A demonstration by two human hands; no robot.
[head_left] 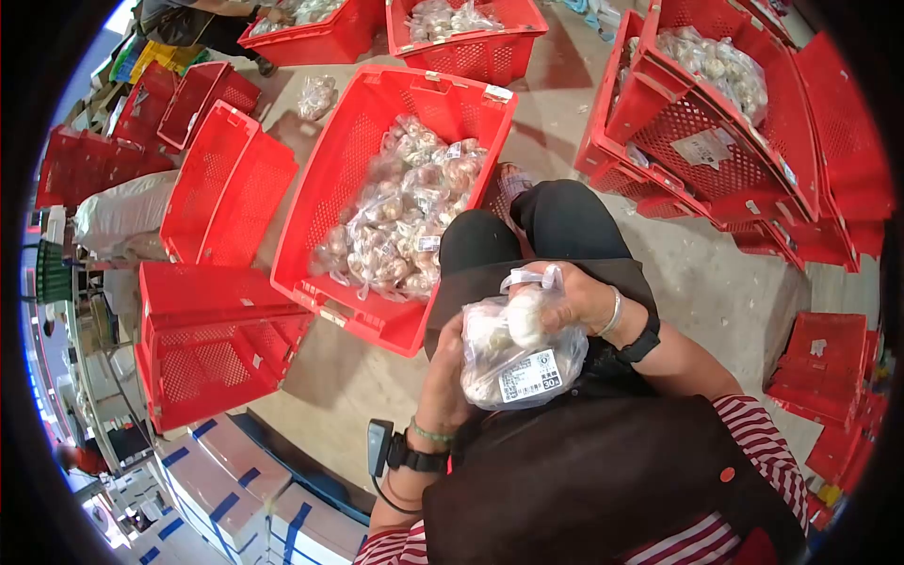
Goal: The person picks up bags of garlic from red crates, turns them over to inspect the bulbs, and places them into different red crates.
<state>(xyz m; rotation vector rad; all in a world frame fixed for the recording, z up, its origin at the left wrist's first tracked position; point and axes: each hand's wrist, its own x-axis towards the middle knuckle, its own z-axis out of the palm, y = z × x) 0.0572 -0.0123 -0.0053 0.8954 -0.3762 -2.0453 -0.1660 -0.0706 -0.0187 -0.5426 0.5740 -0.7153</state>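
Note:
In front of my lap I hold a clear plastic bag of garlic bulbs (499, 381) with a printed white label facing up. My left hand (446, 367) is closed around the bag's left side. At its upper right, my right hand (581, 303) has its fingers curled in at the gathered plastic. A bright white garlic bulb (529, 318) shows at the bag's top, right against those fingers. Beyond my knees, a large red crate (325, 179) holds a heap of bagged garlic (400, 212), some bags bearing white labels.
Stacked red crates (697, 141) with bagged garlic stand at the right. More red crates (221, 348) line the left side. One bag of garlic (317, 97) lies on the floor. White boxes with blue tape (221, 471) sit lower left. Another person's arm (226, 8) reaches toward a crate at top.

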